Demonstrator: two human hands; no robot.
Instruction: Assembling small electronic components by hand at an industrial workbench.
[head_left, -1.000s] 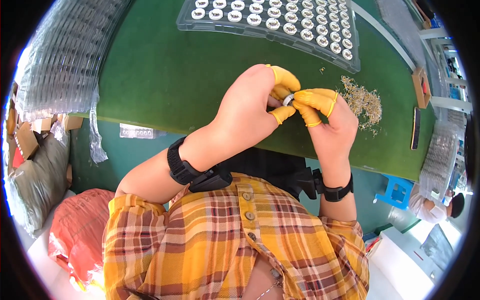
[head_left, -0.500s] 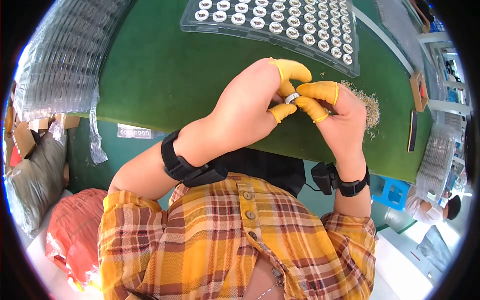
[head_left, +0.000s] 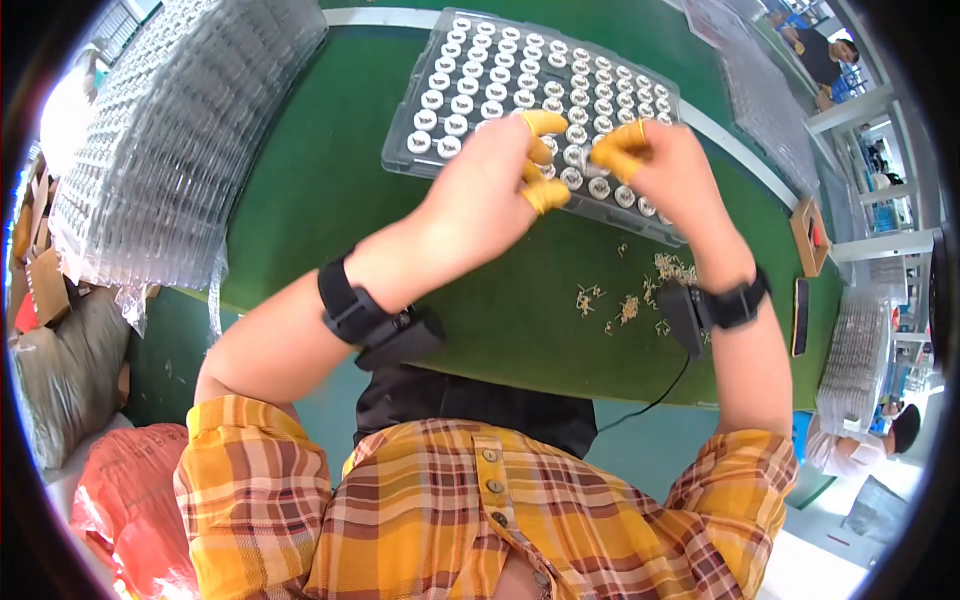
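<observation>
My right hand (head_left: 668,172), with yellow finger cots on its fingertips, reaches over the front rows of a clear plastic tray (head_left: 405,165). Its thumb and fingers pinch a small round metal part (head_left: 590,166), blurred by motion, just above the tray. To the left, my left hand (head_left: 495,170) hovers above the tray's front edge; its yellow-capped fingers and thumb are apart with nothing visible between them. Rows of small round white-and-silver parts (head_left: 462,104) fill much of the tray. Both hands hide some of the pockets.
Tiny bent metal pieces (head_left: 628,308) lie scattered on the green table (head_left: 480,330) before the tray. Tall stacked clear trays (head_left: 185,140) stand at the left. A small wooden box (head_left: 808,238) and a dark bar (head_left: 800,317) lie at the right edge. Other people sit farther off.
Both hands have moved forward from the bare tabletop to over the tray and drawn apart. The round metal part, formerly between both hands, is now at the right fingertips. The view has shifted.
</observation>
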